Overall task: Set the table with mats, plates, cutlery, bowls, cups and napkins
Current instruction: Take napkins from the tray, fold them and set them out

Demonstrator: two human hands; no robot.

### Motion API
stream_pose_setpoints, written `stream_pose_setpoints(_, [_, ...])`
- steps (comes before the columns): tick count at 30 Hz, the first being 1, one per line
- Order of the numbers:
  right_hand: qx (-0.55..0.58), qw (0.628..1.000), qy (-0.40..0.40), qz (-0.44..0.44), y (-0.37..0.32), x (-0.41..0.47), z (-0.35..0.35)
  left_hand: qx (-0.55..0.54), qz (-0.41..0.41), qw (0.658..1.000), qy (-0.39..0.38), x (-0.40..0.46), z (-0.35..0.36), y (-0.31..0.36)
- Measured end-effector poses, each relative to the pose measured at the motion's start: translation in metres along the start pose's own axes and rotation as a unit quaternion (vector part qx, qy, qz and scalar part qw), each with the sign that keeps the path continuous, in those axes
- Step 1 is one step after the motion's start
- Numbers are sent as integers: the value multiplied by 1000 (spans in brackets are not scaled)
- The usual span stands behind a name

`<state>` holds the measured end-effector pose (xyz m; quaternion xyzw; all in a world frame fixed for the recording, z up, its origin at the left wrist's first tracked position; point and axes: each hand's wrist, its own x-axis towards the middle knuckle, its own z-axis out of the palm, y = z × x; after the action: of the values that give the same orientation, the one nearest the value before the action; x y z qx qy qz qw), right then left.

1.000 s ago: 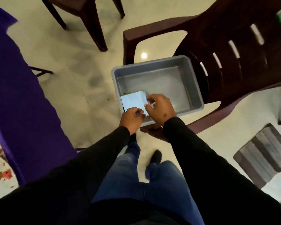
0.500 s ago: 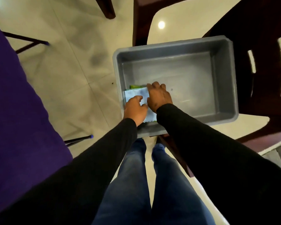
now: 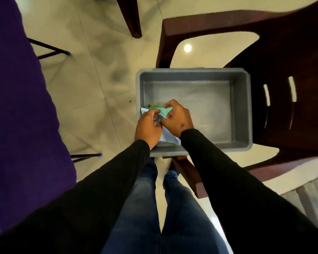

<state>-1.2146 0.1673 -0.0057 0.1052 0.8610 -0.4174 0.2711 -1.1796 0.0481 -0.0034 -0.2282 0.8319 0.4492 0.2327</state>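
hands, two, pinch maybe two napkins in one tub.

Grey tub; pale-blue, green napkins (zigzag edges); purple tablecloth.

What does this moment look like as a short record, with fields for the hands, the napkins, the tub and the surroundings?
left hand: left hand pinches the pale blue napkin
right hand: right hand grips the teal napkin, fingers curled
napkins: small stack in the tub's near left corner; a green one peeks out behind
tub: grey tub rests on the brown chair seat; the rest of its floor is bare
surroundings: purple tablecloth at left, tiled floor below
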Motion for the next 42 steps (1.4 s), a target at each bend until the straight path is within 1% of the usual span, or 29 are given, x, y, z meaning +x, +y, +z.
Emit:
stream_pose_setpoints(3, [31,999,-37,-19,-31,-33,-30,29,54,998,13,-25,-20,14])
stream_pose_setpoints(5, [62,995,-69,-34,-54,-56,-50,21,63,997,37,-43,-33,26])
stream_pose_setpoints(6, [77,993,-80,-45,-65,-68,-59,-9,48,998,42,-52,-40,31])
stream_pose_setpoints(8, [110,986,-102,-78,-89,-93,-80,-116,2,993,34,-72,-55,45])
stream_pose_setpoints(10, [147,974,-134,-104,-110,-114,-100,-218,-24,976,19,-91,-69,60])
stream_pose_setpoints(12, [185,960,-164,-134,-131,-135,-117,-301,-26,953,22,-115,-84,75])
stream_pose_setpoints(14, [222,946,-183,-152,-146,-150,-128,-350,-30,936,18,-133,-97,86])
stream_pose_setpoints(17, [269,925,-205,-175,-172,-169,-130,-391,-9,919,45,-160,-123,92])
stream_pose_setpoints(20, [283,914,-214,-197,-194,-183,-125,-399,34,910,103,-184,-148,90])
stream_pose_setpoints(23, [267,914,-221,-213,-217,-192,-117,-385,89,907,145,-203,-175,78])
stream_pose_setpoints(24, [257,916,-221,-215,-224,-193,-114,-380,98,907,156,-206,-183,74])
stream_pose_setpoints(27, [227,930,-206,-201,-250,-189,-96,-387,92,899,184,-215,-213,61])
stream_pose_setpoints(30, [210,939,-198,-185,-275,-186,-71,-409,94,887,193,-217,-243,49])
stream_pose_setpoints(33, [229,940,-189,-165,-298,-181,-42,-446,93,872,180,-213,-276,34])
stream_pose_setpoints(35, [236,949,-154,-142,-314,-173,-23,-438,91,881,156,-208,-294,22])
stream_pose_setpoints(37, [218,959,-126,-131,-329,-164,-5,-423,83,890,151,-202,-308,8])
stream_pose_setpoints(39, [193,964,-110,-144,-342,-155,11,-434,68,886,152,-198,-319,-3])
stream_pose_setpoints(42, [113,968,-112,-193,-360,-142,38,-472,47,862,177,-199,-341,-17])
